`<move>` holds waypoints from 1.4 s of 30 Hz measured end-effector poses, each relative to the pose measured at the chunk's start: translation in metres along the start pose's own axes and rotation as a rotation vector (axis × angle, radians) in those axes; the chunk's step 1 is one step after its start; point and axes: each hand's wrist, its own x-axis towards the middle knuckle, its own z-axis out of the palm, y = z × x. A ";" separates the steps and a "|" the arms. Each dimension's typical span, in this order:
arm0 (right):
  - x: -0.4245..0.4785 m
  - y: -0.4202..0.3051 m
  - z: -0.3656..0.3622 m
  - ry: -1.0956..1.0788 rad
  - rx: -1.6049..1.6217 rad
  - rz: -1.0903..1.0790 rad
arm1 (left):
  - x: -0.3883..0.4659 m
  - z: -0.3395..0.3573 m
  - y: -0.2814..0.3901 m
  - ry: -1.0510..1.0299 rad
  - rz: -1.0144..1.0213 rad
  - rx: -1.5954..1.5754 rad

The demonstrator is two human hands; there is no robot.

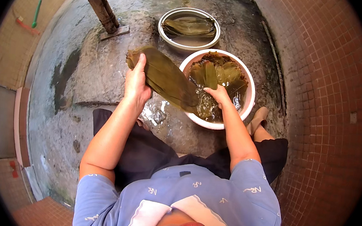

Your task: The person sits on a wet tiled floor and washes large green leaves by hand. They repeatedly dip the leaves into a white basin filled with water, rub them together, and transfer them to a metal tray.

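My left hand [137, 82] grips a stack of broad, wet olive-green leaves [167, 80], thumb on top and fingers underneath. The stack slants down to the right, its far end over the rim of a white-rimmed basin [248, 108] with a pinkish inside. In that basin, my right hand [219, 95] holds the lower end of a single upright leaf [209, 75]; its fingers are mostly hidden. More leaves [230, 73] lie in the rippling water around it, with dark stem ends towards the back.
Behind stands a second round basin [161, 36] of water with a leaf bundle [189, 27]. A worn post [104, 14] rises from a flat base at the back left. Wet concrete [97, 77] lies underfoot; a red-brown tiled wall [325, 102] runs along the right.
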 end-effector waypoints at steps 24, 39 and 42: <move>0.003 0.000 -0.011 -0.017 0.430 0.030 | -0.014 -0.014 -0.001 0.072 -0.040 -0.076; -0.140 -0.153 0.075 0.233 -0.164 -0.767 | -0.014 -0.012 -0.001 -0.031 -0.025 -0.129; -0.105 -0.105 0.155 0.049 -0.472 -0.817 | -0.016 -0.010 -0.008 -0.105 0.026 -0.098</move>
